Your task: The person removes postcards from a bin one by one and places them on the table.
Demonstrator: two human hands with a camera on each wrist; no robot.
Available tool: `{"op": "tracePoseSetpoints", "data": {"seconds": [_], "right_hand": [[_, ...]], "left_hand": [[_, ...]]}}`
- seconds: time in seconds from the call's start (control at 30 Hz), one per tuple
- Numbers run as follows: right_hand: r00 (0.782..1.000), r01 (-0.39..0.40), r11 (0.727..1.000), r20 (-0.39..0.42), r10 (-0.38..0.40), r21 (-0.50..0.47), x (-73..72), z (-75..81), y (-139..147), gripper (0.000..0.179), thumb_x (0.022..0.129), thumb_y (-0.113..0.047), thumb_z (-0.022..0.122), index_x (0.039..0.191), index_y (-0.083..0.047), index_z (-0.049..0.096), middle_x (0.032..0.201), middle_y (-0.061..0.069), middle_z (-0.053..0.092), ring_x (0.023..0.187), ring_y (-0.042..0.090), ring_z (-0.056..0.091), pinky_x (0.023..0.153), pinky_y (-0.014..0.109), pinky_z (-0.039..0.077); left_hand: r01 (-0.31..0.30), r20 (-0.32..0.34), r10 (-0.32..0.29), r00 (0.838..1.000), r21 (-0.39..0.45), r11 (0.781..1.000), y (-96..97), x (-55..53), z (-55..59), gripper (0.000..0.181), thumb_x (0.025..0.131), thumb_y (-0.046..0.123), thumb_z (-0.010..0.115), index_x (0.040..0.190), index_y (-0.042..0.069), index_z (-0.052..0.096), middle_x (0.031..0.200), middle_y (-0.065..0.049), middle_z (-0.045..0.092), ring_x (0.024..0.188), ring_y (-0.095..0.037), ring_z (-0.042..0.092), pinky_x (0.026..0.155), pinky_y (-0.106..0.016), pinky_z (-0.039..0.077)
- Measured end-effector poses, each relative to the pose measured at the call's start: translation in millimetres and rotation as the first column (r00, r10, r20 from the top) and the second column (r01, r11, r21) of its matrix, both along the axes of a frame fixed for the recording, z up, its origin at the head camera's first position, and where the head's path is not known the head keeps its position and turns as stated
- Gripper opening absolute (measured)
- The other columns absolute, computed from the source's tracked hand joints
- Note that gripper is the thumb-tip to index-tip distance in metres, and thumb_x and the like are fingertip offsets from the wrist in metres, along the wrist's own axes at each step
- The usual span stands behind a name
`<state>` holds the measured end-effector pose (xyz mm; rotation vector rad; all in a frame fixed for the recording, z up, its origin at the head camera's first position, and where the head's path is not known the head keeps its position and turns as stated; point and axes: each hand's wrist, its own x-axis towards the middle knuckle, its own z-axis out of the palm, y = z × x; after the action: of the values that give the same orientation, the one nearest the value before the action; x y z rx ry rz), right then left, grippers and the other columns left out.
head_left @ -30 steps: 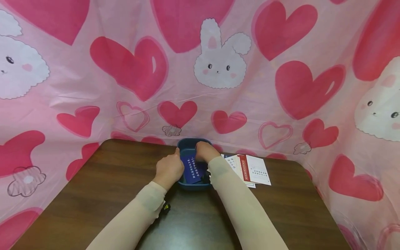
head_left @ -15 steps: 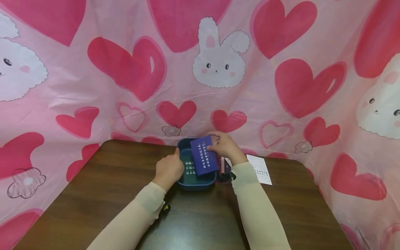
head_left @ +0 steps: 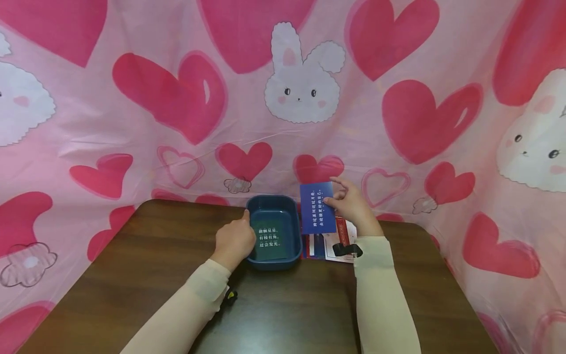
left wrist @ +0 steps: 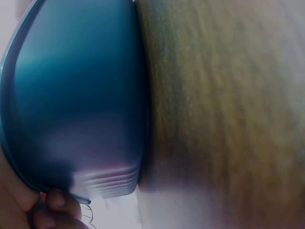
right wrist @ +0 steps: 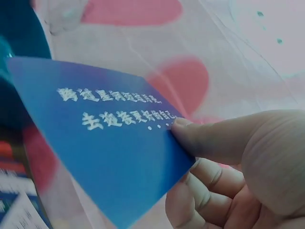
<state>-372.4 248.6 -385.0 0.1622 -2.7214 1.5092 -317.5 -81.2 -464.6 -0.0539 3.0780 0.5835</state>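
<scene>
A blue card with white writing (head_left: 315,216) is pinched between the thumb and fingers of my right hand (head_left: 352,204), raised over the papers right of the tub. The right wrist view shows the thumb on the printed face of the card and the other fingers behind it. My left hand (head_left: 234,242) holds the left side of a dark blue plastic tub (head_left: 297,223). In the left wrist view, its fingers (left wrist: 59,202) curl at the rim. Inside the tub lies a dark green card (head_left: 265,252) with white writing.
Several overlapping cards and papers (head_left: 329,253), white, red and blue, lie on the table just right of the tub, partly behind the right hand and wrist strap. The brown wooden table (head_left: 177,241) backs onto a pink heart-and-bunny curtain (head_left: 247,118).
My right hand has lifted the blue card out of the tub and carried it right, over the papers. The green card beneath has come into sight. My left hand stays on the tub.
</scene>
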Motion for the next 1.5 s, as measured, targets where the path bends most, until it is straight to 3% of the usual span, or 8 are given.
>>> {"op": "tracePoseSetpoints", "data": {"seconds": [0.23, 0.4, 0.6, 0.8, 0.93, 1.07, 1.27, 1.5], "right_hand": [[0.996, 0.083, 0.994, 0.007, -0.084, 0.078, 1.3, -0.3, 35, 0.071, 0.108, -0.01, 0.077, 0.173, -0.015, 0.048, 0.104, 0.018, 0.078, 0.088, 0.02, 0.074, 0.072, 0.027, 0.066], [0.986, 0.143, 0.982, 0.071, -0.152, 0.122, 4.5, -2.4, 59, 0.071, 0.112, -0.012, 0.068, 0.177, -0.016, 0.04, 0.135, 0.032, 0.069, 0.11, 0.037, 0.074, 0.094, 0.049, 0.07], [0.974, 0.151, 0.952, 0.123, -0.189, 0.265, 5.2, -13.1, 87, 0.071, 0.113, -0.011, 0.062, 0.178, -0.007, 0.034, 0.161, 0.04, 0.051, 0.14, 0.054, 0.057, 0.121, 0.071, 0.051], [0.962, 0.149, 0.947, 0.177, -0.205, 0.286, -1.6, -34.7, 105, 0.07, 0.111, -0.007, 0.061, 0.175, 0.0, 0.035, 0.169, 0.041, 0.044, 0.152, 0.057, 0.05, 0.128, 0.072, 0.043], [0.933, 0.171, 0.953, 0.271, -0.238, 0.25, -2.1, -45.4, 112, 0.069, 0.113, -0.008, 0.059, 0.176, -0.001, 0.034, 0.169, 0.04, 0.045, 0.142, 0.054, 0.057, 0.122, 0.07, 0.051], [0.922, 0.172, 0.94, 0.288, -0.259, 0.293, -6.7, -59.0, 119, 0.065, 0.11, -0.008, 0.065, 0.17, 0.005, 0.042, 0.162, 0.04, 0.052, 0.132, 0.051, 0.063, 0.116, 0.065, 0.057], [0.928, 0.146, 0.906, 0.262, -0.264, 0.396, -43.0, -108.0, 149, 0.07, 0.099, -0.016, 0.078, 0.163, 0.001, 0.055, 0.155, 0.037, 0.061, 0.125, 0.049, 0.068, 0.11, 0.066, 0.06], [0.919, 0.189, 0.903, 0.255, -0.302, 0.385, -8.0, -77.4, 117, 0.065, 0.099, -0.011, 0.075, 0.159, 0.007, 0.056, 0.153, 0.04, 0.059, 0.13, 0.056, 0.062, 0.12, 0.072, 0.051]], "left_hand": [[-0.012, -0.019, 0.012, 1.0, -0.012, 1.0, -2.0, 0.6, -1.3, 0.067, 0.111, 0.026, 0.05, 0.176, 0.01, 0.042, 0.068, -0.008, 0.063, 0.063, -0.029, 0.06, 0.054, -0.04, 0.053], [-0.022, -0.018, 0.022, 1.0, -0.005, 1.0, -3.5, 1.1, 0.1, 0.067, 0.11, 0.026, 0.048, 0.175, 0.01, 0.043, 0.065, -0.008, 0.063, 0.06, -0.03, 0.06, 0.052, -0.04, 0.051], [-0.017, -0.016, 0.017, 1.0, 0.005, 1.0, -4.4, 0.3, -0.2, 0.067, 0.112, 0.027, 0.05, 0.176, 0.009, 0.042, 0.065, -0.008, 0.062, 0.059, -0.03, 0.059, 0.052, -0.039, 0.051], [-0.02, -0.034, 0.02, 0.999, -0.007, 1.0, -3.3, -1.2, -2.8, 0.067, 0.112, 0.027, 0.052, 0.175, 0.01, 0.043, 0.066, -0.008, 0.062, 0.061, -0.03, 0.06, 0.054, -0.041, 0.054], [-0.017, -0.03, 0.016, 0.999, -0.011, 1.0, -1.9, -1.8, -2.7, 0.067, 0.112, 0.027, 0.051, 0.176, 0.01, 0.042, 0.067, -0.008, 0.063, 0.062, -0.029, 0.06, 0.054, -0.041, 0.054], [-0.011, -0.018, 0.011, 1.0, -0.003, 1.0, -0.9, -1.6, -1.9, 0.067, 0.112, 0.027, 0.05, 0.176, 0.01, 0.041, 0.068, -0.008, 0.063, 0.061, -0.029, 0.06, 0.052, -0.039, 0.051], [-0.006, -0.008, 0.006, 1.0, 0.012, 1.0, -1.1, -1.7, -1.6, 0.068, 0.112, 0.028, 0.05, 0.177, 0.009, 0.039, 0.068, -0.007, 0.062, 0.06, -0.029, 0.058, 0.051, -0.036, 0.049], [-0.001, -0.014, 0.001, 1.0, 0.01, 1.0, -0.5, -2.7, -2.4, 0.068, 0.112, 0.028, 0.05, 0.177, 0.009, 0.039, 0.068, -0.007, 0.063, 0.059, -0.028, 0.058, 0.05, -0.036, 0.047]]}}
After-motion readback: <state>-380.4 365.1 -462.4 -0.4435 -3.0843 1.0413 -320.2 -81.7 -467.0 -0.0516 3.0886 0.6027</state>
